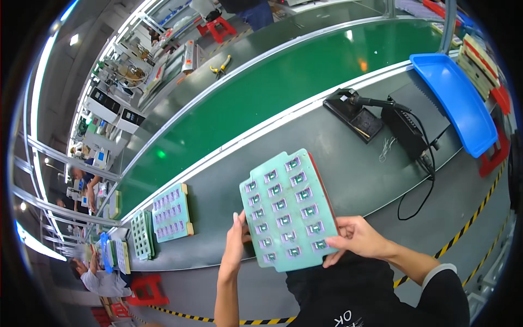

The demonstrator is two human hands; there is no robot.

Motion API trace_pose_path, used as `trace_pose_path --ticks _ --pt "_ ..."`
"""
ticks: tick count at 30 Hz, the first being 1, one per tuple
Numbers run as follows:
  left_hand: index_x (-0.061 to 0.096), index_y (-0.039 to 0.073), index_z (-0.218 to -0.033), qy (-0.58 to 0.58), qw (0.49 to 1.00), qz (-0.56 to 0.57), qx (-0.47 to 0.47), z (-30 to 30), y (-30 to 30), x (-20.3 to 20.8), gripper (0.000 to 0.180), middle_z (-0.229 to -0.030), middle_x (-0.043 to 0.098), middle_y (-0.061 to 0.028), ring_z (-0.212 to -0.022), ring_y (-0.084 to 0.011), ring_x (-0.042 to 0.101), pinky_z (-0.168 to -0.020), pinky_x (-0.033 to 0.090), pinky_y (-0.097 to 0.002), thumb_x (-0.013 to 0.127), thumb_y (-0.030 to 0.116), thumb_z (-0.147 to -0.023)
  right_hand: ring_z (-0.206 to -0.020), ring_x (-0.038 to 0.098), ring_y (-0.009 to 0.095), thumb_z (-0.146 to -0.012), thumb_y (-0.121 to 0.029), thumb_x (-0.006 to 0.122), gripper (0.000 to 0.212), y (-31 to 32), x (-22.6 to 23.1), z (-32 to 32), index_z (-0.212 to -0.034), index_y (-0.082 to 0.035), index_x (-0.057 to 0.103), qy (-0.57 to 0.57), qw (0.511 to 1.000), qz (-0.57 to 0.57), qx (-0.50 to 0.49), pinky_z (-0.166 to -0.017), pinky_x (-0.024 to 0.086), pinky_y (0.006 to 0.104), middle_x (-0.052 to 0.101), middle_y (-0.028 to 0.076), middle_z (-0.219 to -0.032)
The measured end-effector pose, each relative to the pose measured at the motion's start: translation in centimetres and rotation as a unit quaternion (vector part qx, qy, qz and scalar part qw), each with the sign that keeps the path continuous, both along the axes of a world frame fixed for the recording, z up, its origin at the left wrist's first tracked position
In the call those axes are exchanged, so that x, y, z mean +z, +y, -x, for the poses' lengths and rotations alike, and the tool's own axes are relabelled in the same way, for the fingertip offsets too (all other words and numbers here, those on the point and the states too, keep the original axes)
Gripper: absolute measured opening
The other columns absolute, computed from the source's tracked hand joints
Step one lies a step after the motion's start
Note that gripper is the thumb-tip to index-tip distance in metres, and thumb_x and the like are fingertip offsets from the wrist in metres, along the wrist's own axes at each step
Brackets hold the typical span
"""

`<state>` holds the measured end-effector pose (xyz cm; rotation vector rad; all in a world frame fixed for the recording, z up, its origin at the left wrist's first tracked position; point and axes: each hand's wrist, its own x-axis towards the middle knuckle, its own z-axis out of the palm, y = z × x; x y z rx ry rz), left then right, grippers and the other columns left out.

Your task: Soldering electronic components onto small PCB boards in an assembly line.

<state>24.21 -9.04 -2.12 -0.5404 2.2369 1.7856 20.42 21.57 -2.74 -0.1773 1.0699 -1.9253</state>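
A light green tray-like fixture (280,234) with rows of small green circuit pieces in cut-out slots is held up over the near edge of the grey workbench. My left hand (235,240) supports its left side, fingers partly hidden behind it. My right hand (357,237) grips the lower right edge, thumb on top and fingers beneath. A red layer shows along the fixture's right side. On the bench to the left lie a similar filled fixture (171,213) with yellowish corners and a stack of green slotted frames (141,235).
A soldering iron (376,102) rests in its black stand, beside a dark box (406,131) with a trailing cable. A blue bin (457,101) stands at the far right. Beyond the bench runs a green conveyor belt (261,87); yellow-handled pliers (220,66) lie past it. Other people work at the left.
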Motion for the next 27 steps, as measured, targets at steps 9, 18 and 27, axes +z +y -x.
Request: trace_pose_path --ticks 9,18,27 --pt "0.061 0.002 -0.119 0.218 0.960 -0.121 0.129 14.9 -2.6 0.5 0.041 -0.092 0.071 -0.0022 -0.070 -0.0076 0.066 -0.053 0.050 -0.0236 0.049 0.037 -0.102 -0.069 0.073 0.021 -0.102 -0.038 0.050 0.050 -6.4 0.5 14.2 -0.117 0.010 0.058 0.121 0.990 0.041 -0.060 -0.060 0.060 0.0261 0.071 0.021 -0.094" --pt "0.064 -0.002 -0.111 0.277 0.944 -0.124 0.132 30.9 -13.6 -2.7 0.038 -0.094 0.069 -0.0078 -0.078 -0.0183 0.068 -0.064 0.055 -0.0317 0.060 0.034 -0.096 -0.041 0.050 0.016 -0.100 -0.042 0.041 0.052 -17.9 -1.6 30.1 -0.082 0.004 0.058 0.163 0.970 0.004 -0.182 -0.038 0.038 0.0264 0.057 0.011 -0.056" --pt "0.063 0.003 -0.111 0.287 0.936 -0.151 0.135 37.9 -12.3 -6.8 0.040 -0.094 0.070 -0.0056 -0.076 -0.0179 0.068 -0.058 0.054 -0.0326 0.058 0.040 -0.096 -0.135 0.044 0.037 -0.103 -0.052 0.027 0.070 -20.2 -9.2 36.8 -0.140 0.004 0.046 0.236 0.901 -0.116 -0.344 -0.108 0.037 0.0420 0.049 0.025 -0.143"
